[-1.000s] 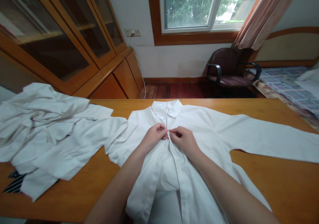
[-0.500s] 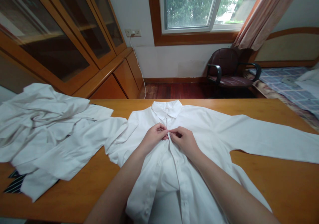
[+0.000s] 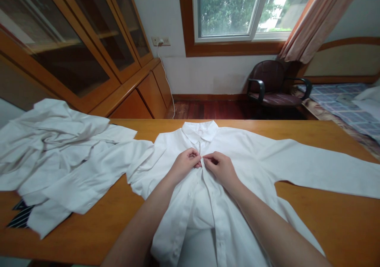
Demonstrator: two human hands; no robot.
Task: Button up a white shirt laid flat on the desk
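A white long-sleeved shirt (image 3: 255, 156) lies front up on the wooden table (image 3: 326, 215), collar away from me and sleeves spread to both sides. My left hand (image 3: 184, 165) pinches the left edge of the shirt's button placket just below the collar. My right hand (image 3: 221, 168) pinches the right edge of the placket, fingertips meeting those of the left hand. Both hands are closed on the fabric at the same spot on the chest.
A heap of crumpled white garments (image 3: 50, 140) covers the table's left part, with a dark striped cloth (image 3: 19, 216) peeking out under it. Beyond the table stand a wooden glass-door cabinet (image 3: 74, 53), a dark armchair (image 3: 273, 87) and a bed (image 3: 350, 101).
The hands stay pinched at the same spot on the placket. The view has shifted slightly downward; nothing else has moved.
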